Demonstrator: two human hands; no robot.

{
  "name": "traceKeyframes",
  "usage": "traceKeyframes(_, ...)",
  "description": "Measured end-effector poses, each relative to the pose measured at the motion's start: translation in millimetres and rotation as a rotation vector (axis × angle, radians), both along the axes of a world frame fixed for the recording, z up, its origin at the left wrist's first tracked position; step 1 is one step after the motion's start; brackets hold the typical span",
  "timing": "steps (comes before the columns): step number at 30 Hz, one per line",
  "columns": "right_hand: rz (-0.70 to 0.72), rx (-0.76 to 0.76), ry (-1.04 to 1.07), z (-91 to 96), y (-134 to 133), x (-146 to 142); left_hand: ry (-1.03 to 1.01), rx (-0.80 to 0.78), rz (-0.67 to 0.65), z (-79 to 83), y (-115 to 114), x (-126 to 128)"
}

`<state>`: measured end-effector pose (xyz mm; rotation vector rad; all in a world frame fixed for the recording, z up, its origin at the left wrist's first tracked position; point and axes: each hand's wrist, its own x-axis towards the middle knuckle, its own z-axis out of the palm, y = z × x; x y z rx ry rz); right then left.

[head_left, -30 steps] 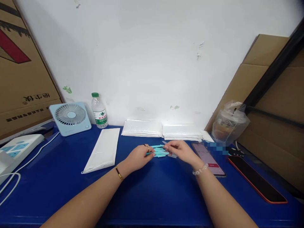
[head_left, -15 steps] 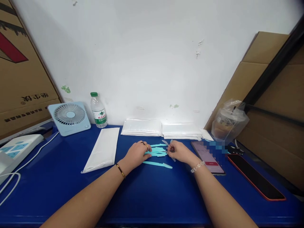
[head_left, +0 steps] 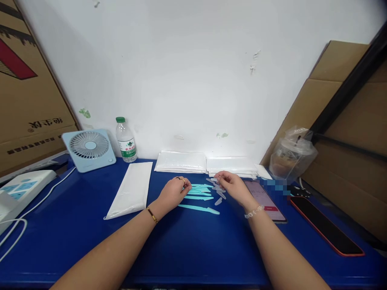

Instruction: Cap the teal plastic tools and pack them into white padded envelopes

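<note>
Several thin teal plastic sticks (head_left: 199,191) lie side by side on the blue table (head_left: 193,249), and one longer teal stick (head_left: 198,208) lies apart in front of them. Small clear plastic caps (head_left: 219,193) are scattered at their right ends. My left hand (head_left: 172,193), with rings and a gold bracelet, rests curled on the left ends of the sticks. My right hand (head_left: 231,186), wearing a bead bracelet, hovers over the caps with its fingertips pinched together; what they hold is too small to make out.
Stacks of white pouches (head_left: 181,162) line the wall, and one long white pouch (head_left: 131,189) lies to the left. A fan (head_left: 89,149) and water bottle (head_left: 126,140) stand at back left. Two phones (head_left: 266,200) (head_left: 326,231) and a bagged drink cup (head_left: 292,155) sit on the right.
The bundle held between both hands has been laid down and spread into separate sticks. One stick now lies apart in front. My right hand has moved back to the caps.
</note>
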<state>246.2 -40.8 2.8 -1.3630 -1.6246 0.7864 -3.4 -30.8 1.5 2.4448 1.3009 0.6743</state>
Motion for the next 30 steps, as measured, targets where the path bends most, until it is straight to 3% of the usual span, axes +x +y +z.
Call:
traceKeyframes(4,0.050,-0.116,0.274,0.4,1.0,-1.9,-0.057,-0.052,0.026,0.5,1.8,-1.2)
traceKeyframes(9,0.081,-0.095,0.416,4.7,-2.3,-3.4,-0.107,-0.075,0.022,-2.3,4.5,-2.4)
traceKeyframes(19,0.049,-0.153,0.466,9.5,-5.8,-10.2,-0.132,-0.120,0.021,-2.1,4.9,-3.3)
traceKeyframes(27,0.191,-0.195,0.408,2.4,-7.5,-23.5,-0.153,-0.144,-0.019,-2.6,4.0,-0.1)
traceKeyframes(30,0.273,-0.232,0.232,4.5,-8.9,-21.0,-0.121,-0.198,-0.065,-1.4,0.9,0.1)
